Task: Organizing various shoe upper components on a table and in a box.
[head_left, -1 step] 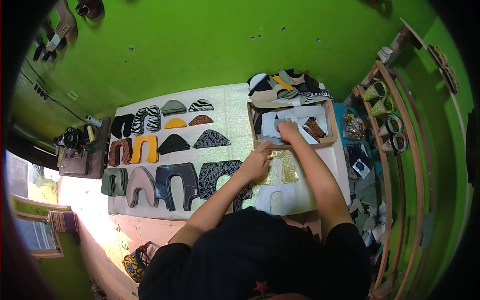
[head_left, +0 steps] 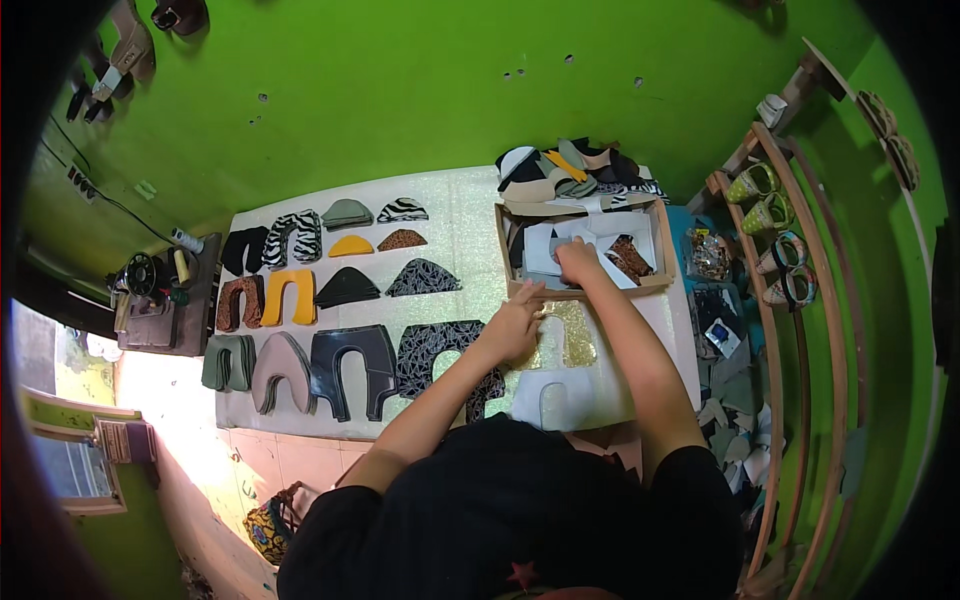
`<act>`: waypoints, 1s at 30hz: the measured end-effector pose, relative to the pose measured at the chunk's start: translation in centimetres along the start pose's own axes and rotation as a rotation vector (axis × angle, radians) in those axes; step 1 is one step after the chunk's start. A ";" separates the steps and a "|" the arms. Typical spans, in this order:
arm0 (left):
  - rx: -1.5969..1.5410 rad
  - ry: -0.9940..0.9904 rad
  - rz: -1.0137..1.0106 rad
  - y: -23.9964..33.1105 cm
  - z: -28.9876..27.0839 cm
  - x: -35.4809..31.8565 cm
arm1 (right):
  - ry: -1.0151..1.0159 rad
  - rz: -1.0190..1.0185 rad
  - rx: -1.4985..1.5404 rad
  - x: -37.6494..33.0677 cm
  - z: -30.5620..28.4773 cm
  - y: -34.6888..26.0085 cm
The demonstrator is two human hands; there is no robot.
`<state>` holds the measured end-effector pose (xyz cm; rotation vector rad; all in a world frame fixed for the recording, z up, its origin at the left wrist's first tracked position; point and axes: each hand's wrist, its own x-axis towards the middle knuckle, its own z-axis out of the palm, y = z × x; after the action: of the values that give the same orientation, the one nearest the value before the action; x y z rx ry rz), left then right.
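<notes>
- Right hand (head_left: 576, 262): fingers bent over white pieces (head_left: 539, 248); hold unclear.
- Left hand (head_left: 514, 326): half-curled at cardboard box (head_left: 664, 245), near edge; hold unclear.
- Box: on table (head_left: 470, 205), long axis left-to-right, 1 long side facing the person.

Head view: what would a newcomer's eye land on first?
Probably the bright green wall filling the top of the picture. Next come the patterned and plain cut pieces set out in rows on the left of the pale table, a yellow arch standing out among them. At the table's right, the right hand is in an open cardboard box.
</notes>
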<state>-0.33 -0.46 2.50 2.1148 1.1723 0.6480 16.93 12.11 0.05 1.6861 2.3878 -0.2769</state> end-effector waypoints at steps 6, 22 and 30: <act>-0.037 -0.028 -0.017 -0.1 -0.3 -0.1 | 0.106 -0.025 0.043 -1.0 -1.8 0.1; -0.316 0.334 0.041 1.1 -4.3 1.0 | 0.797 -0.302 0.301 -10.8 -10.5 -3.5; -0.829 0.072 -0.067 3.2 -7.3 -0.4 | 0.221 -0.249 0.998 -15.0 -12.0 -6.2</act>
<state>-3.67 -0.05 9.75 1.3521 0.7979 0.9767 15.29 -0.23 15.88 1.7635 2.8337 -1.6162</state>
